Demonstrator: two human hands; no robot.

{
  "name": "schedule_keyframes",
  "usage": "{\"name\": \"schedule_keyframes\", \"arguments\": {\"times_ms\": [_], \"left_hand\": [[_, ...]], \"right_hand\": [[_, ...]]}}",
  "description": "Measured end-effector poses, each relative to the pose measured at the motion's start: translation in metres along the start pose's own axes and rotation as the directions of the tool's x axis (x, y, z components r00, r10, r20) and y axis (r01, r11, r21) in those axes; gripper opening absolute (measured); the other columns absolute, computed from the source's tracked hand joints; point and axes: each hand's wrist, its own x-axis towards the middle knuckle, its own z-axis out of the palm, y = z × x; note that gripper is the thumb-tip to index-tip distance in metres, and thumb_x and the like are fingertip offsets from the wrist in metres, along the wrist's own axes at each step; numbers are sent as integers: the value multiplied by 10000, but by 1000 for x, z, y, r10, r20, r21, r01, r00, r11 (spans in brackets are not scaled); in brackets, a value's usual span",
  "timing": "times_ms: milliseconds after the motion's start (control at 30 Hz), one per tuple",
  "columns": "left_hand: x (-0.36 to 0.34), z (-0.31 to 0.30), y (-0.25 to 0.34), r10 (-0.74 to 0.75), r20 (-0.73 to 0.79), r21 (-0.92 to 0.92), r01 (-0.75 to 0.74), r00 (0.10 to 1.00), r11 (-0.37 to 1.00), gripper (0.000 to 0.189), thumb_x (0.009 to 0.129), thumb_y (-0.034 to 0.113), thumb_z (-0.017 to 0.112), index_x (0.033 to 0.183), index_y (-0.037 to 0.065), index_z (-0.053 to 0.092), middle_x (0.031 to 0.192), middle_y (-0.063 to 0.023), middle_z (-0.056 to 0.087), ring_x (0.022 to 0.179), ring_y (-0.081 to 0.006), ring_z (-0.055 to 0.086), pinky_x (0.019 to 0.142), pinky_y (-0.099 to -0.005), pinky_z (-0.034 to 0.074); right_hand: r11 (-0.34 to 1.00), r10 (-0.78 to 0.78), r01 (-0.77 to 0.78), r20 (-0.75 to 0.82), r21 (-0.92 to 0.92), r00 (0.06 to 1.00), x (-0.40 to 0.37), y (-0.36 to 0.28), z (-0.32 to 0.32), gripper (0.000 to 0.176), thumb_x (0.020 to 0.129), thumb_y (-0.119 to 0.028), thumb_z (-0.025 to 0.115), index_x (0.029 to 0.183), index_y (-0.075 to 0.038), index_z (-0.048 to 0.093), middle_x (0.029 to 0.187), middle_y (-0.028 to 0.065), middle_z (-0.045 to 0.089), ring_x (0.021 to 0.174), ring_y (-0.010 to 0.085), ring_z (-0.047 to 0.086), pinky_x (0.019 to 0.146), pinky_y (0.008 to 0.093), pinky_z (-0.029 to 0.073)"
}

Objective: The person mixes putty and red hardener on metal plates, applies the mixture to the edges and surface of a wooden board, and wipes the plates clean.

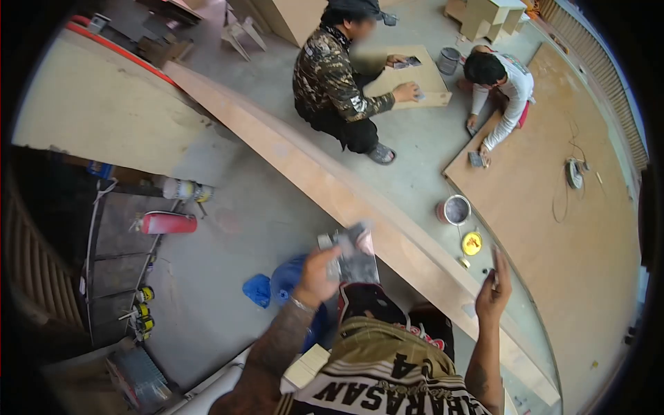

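Note:
My left hand (pixel 319 277) is closed round the edge of a flat plate (pixel 360 268) smeared with grey putty, held in front of my lap. The putty on its upper part is blurred. To the right, my right hand (pixel 494 287) is raised beside a long pale wooden board (pixel 332 183), its fingers pointing up. Something small and dark shows at its fingers, too little visible to name. The board runs diagonally past my knees, with a few grey patches on its face.
An open can of grey putty (pixel 456 209) and a yellow lid (pixel 472 243) stand beyond the board. Two people work on wooden panels (pixel 553 173) ahead. A red fire extinguisher (pixel 168 222), a blue plastic bag (pixel 257 290) and a blue container (pixel 285 280) are at left.

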Motion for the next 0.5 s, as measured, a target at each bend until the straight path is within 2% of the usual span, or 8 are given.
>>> {"name": "schedule_keyframes", "arguments": {"times_ms": [33, 67, 167, 233, 300, 333, 400, 500], "left_hand": [[12, -1, 22, 38, 68, 223, -52, 997, 974, 283, 905, 102, 535, 1161, -7, 582, 1058, -127, 668, 989, -252, 656, 904, -378, 519], [26, 3, 45, 15, 80, 217, -32, 997, 976, 283, 905, 102, 535, 1161, -7, 582, 1058, -127, 668, 989, -252, 656, 904, -378, 519], [52, 43, 110, -241, 175, 143, 218, 955, 965, 321, 911, 102, 516, 1205, -21, 556, 1087, -135, 660, 1011, -247, 653, 919, -382, 512], [65, 68, 136, -322, 147, 264, 277, 935, 924, 309, 915, 86, 527, 1201, -25, 564, 1065, -109, 661, 968, -208, 662, 853, -357, 543], [78, 75, 152, -390, 169, 322, 323, 905, 890, 318, 915, 83, 526, 1212, -30, 554, 1076, -114, 657, 971, -208, 663, 861, -363, 544], [83, 78, 159, -447, 170, 378, 361, 878, 852, 328, 915, 80, 525, 1222, -35, 545, 1088, -120, 653, 975, -209, 664, 868, -370, 545], [88, 86, 168, -491, 168, 412, 392, 855, 823, 325, 919, 72, 520, 1221, -47, 541, 1099, -133, 652, 983, -220, 665, 876, -384, 546], [94, 104, 178, -532, 184, 495, 390, 826, 777, 373, 914, 60, 504, 1264, -69, 505, 1159, -169, 629, 1071, -249, 634, 943, -385, 507]], "right_hand": [[994, -111, 109, 77, 32, 991, 11, -24, 7, 559, 765, 174, 427, 1271, -16, 572, 1257, 186, 599, 1191, 355, 556, 1031, 411, 403], [974, -223, 214, 135, 77, 965, 26, -47, 13, 557, 737, 170, 449, 1242, -17, 588, 1248, 173, 606, 1166, 363, 566, 1016, 419, 418], [856, -486, 517, 336, -2, 807, 68, -111, 22, 476, 722, 45, 595, 1185, -59, 628, 1237, 111, 619, 1115, 330, 577, 939, 421, 459], [748, -610, 664, 389, -5, 690, 90, -139, 29, 434, 746, -70, 631, 1180, -92, 642, 1235, 79, 622, 1112, 299, 577, 915, 417, 464], [676, -663, 737, 447, 13, 600, 109, -160, 32, 426, 774, -139, 610, 1199, -119, 634, 1247, 56, 615, 1121, 277, 572, 926, 411, 457], [687, -654, 727, 446, 10, 612, 118, -164, 34, 426, 774, -139, 610, 1199, -119, 634, 1247, 56, 615, 1121, 277, 572, 926, 411, 457], [563, -734, 826, 465, 10, 495, 130, -166, 39, 443, 783, -140, 595, 1225, -127, 617, 1263, 51, 603, 1134, 268, 564, 938, 409, 452], [538, -754, 842, 459, 23, 470, 139, -169, 42, 422, 802, -139, 565, 1221, -130, 613, 1266, 51, 597, 1140, 259, 556, 955, 409, 442]]}}
